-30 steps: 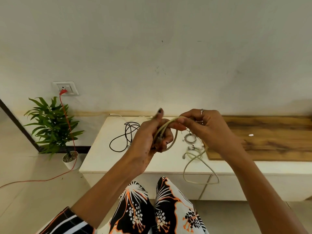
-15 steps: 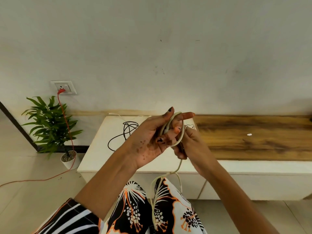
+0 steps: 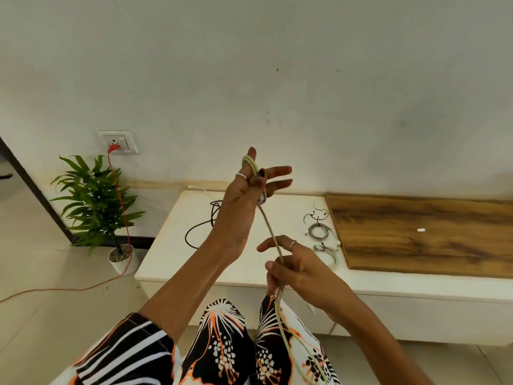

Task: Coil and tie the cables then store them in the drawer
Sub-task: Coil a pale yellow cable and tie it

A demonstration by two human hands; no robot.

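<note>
Step in hand: you are winding the beige cable [image 3: 270, 226] into a coil on your left hand [image 3: 244, 201], raised above the white counter [image 3: 172, 245].
Left hand: its fingers [image 3: 277, 171] are spread nearly straight; a few turns loop over the raised finger and down by the thumb, which seems to pin them. Hold that spread so every loop comes out the same size.
Right hand: your right hand [image 3: 298, 270] pinches the cable below the coil, thumb and fingers curled round it, index pointing out.
Cable: taut between the hands, its loose tail hanging past your lap.
Advice: let the cable slide through the right-hand pinch as you lead it round, and lay each turn beside the last one, untwisted.
Risk: slack in the feed would probably drop loops off the fingertip.
Still waiting: the black cable [image 3: 200, 227] lies loose on the counter; grey cables [image 3: 319, 230] lie near the wooden panel [image 3: 416, 234].
Drawer: I cannot tell which front below is the drawer.
</note>
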